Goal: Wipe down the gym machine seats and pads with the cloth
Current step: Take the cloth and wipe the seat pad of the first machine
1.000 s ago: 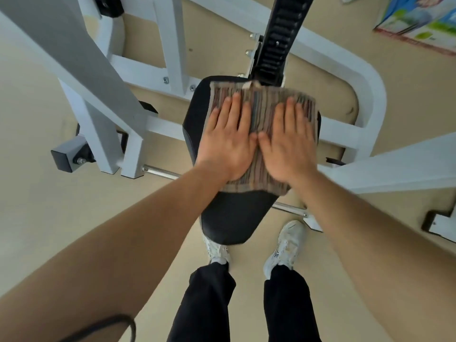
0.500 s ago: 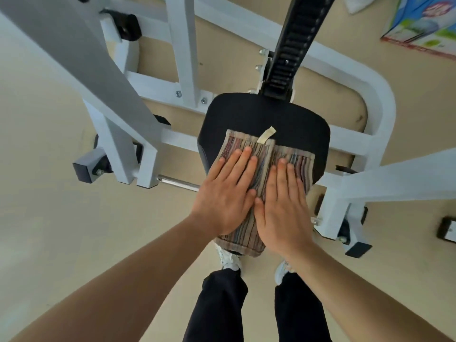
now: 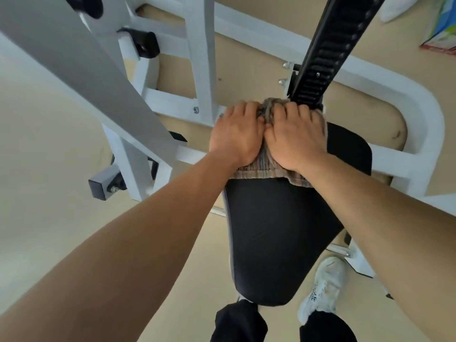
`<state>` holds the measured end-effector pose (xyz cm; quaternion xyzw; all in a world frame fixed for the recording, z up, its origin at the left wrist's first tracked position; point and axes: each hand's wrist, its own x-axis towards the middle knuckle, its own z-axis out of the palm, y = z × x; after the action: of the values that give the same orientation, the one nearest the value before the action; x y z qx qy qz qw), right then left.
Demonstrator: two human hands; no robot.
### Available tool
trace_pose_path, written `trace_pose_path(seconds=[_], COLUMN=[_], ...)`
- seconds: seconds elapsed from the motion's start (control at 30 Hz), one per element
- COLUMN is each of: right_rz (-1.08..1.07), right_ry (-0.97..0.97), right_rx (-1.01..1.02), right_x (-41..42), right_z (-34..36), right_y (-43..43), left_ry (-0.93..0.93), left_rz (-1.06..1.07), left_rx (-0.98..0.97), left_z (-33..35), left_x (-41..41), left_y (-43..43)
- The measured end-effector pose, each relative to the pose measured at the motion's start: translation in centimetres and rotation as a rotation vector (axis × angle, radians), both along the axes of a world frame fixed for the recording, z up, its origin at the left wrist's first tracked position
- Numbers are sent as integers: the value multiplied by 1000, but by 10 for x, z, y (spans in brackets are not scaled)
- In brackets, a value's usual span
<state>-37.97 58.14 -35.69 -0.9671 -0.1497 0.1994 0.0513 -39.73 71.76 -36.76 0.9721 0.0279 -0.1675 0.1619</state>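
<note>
Overhead, a broad grey beam [image 3: 81,70] slants across the left of the view, with the machine's white frame [image 3: 202,58] behind it and a black-capped bar end [image 3: 102,187] jutting out low on the left above the tan floor [image 3: 37,144].

Toward the centre, a person leaning over the machine has both bare arms stretched forward. The left hand [image 3: 235,134] presses on the left part of a striped cloth [image 3: 261,170], its fingers [image 3: 246,108] bent down over the cloth's bunched far edge so that their tips are hidden. The cloth lies across the far end of the black padded seat [image 3: 271,238], its near hem showing flat below both wrists and a crumpled fold rising between the two hands.

Just beside the left hand and touching it, the right hand [image 3: 296,138] bears on the right part of the cloth, its fingers [image 3: 293,111] likewise curled over the gathered fabric. Beyond the knuckles, a black notched post [image 3: 330,48] rises from the seat's far end toward the top of the view.

Below, black trouser legs [image 3: 239,322] stand at the narrow near tip of the seat, and a white shoe [image 3: 323,287] rests on the floor to its right. A colourful printed sheet [image 3: 441,30] lies at the upper right corner.
</note>
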Motion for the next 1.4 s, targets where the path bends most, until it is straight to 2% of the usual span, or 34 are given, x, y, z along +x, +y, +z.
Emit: trace_pose_path(seconds=[0.07,0.13,0.23,0.4,0.47,0.6,0.7,0.8,0.9,1.0,1.1,1.17,1.27,1.4], right_rz=[102,182,191,11,-42,-263,-532,-554,-425,-176,-1,84,146,129], right_ry=[22,33,30,-10,-12,28,121,90,44,-34,-25,-8,8,12], right_rx=[65,124,178,90,83,97,248,286,173,50,41,51,80,88], right_x=[7,9,6,-9,-14,-26,-52,-68,-52,-31,-7,8,19,-3], right_z=[-2,-6,-8,-7,-6,-5,-8,-7,-2,1,-2,-6,-12,-10], right_y=[23,30,6,-56,-76,-119,-145,-143,-117,-74,-25,2,27,39], left_ry=[95,121,51,68,44,-36,-36,-83,-117,-110,28,178,319,296], left_rz=[271,378,257,-37,-164,-363,-542,-611,-483,-335,-188,-6,381,663], left_rx=[-92,-114,-22,283,337,283,182,73,15,54,-14,-168,-532,-924], left_z=[2,6,9,7,7,4,0,-3,-6,-3,-1,1,3,1], left_x=[-11,-18,-15,4,10,16,13,10,3,0,17,31,27,-3], left_y=[10,12,1,-33,-49,-91,-131,-134,-89,-35,-1,12,26,34])
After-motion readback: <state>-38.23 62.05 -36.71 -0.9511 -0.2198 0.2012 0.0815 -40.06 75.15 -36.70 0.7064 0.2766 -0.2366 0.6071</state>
